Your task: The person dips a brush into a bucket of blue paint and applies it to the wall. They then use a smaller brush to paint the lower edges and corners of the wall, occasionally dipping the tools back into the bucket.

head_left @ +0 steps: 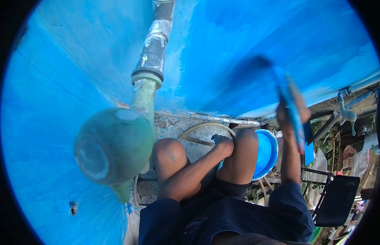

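Observation:
My right hand (294,108) is raised by the blue wall (222,45), closed round the long blue handle of a paintbrush (297,126). Motion smears the hand and the brush; its dark head blurs against the wall. Between my knees, my left hand (224,145) is closed, with a small dark shape at its fingers that I cannot make out. A white-rimmed bucket (275,153), blue inside, stands beside my right knee, partly hidden by the leg.
A greenish rounded pump tank (114,147) with a grey pipe (153,53) hangs close at left. A pale hose (206,125) curls on the concrete floor. At right are a tap (348,116), a black chair (337,200) and scattered clutter.

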`<state>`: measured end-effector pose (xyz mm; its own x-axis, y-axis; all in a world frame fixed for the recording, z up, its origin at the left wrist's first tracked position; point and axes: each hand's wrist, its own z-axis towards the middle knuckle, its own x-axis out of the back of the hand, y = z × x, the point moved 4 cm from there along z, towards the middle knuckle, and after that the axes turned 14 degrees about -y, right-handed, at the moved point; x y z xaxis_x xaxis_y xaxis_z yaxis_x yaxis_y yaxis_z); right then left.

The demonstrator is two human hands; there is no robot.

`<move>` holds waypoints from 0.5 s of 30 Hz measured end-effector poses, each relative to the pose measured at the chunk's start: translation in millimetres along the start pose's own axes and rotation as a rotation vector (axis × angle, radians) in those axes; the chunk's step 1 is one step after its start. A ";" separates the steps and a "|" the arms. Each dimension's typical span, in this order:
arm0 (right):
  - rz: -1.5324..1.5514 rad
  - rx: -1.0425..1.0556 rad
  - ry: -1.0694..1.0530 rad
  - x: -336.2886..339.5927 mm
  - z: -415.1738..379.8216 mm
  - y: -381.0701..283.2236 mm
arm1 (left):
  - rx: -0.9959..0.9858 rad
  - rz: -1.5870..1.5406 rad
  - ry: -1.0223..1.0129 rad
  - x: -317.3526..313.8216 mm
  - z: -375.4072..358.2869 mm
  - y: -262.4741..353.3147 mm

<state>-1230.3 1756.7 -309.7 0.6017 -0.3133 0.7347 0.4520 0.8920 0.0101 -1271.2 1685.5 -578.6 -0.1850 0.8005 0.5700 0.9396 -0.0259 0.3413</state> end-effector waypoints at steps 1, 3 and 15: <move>-0.002 -0.005 -0.005 -0.9 -0.8 2.6 | 0.013 -0.005 0.024 0.1 0.5 -0.5; -0.016 0.033 0.045 -3.4 -6.3 5.9 | 0.019 0.007 0.045 -2.5 0.4 -0.5; 0.259 0.111 -0.829 -143.4 -130.0 -6.3 | -0.038 0.106 0.082 -18.9 -12.1 27.0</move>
<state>-1233.8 1753.7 -503.3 -0.0155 0.2031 0.9790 0.2752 0.9422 -0.1911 -1245.8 1662.4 -571.2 -0.1099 0.7408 0.6626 0.9439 -0.1311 0.3031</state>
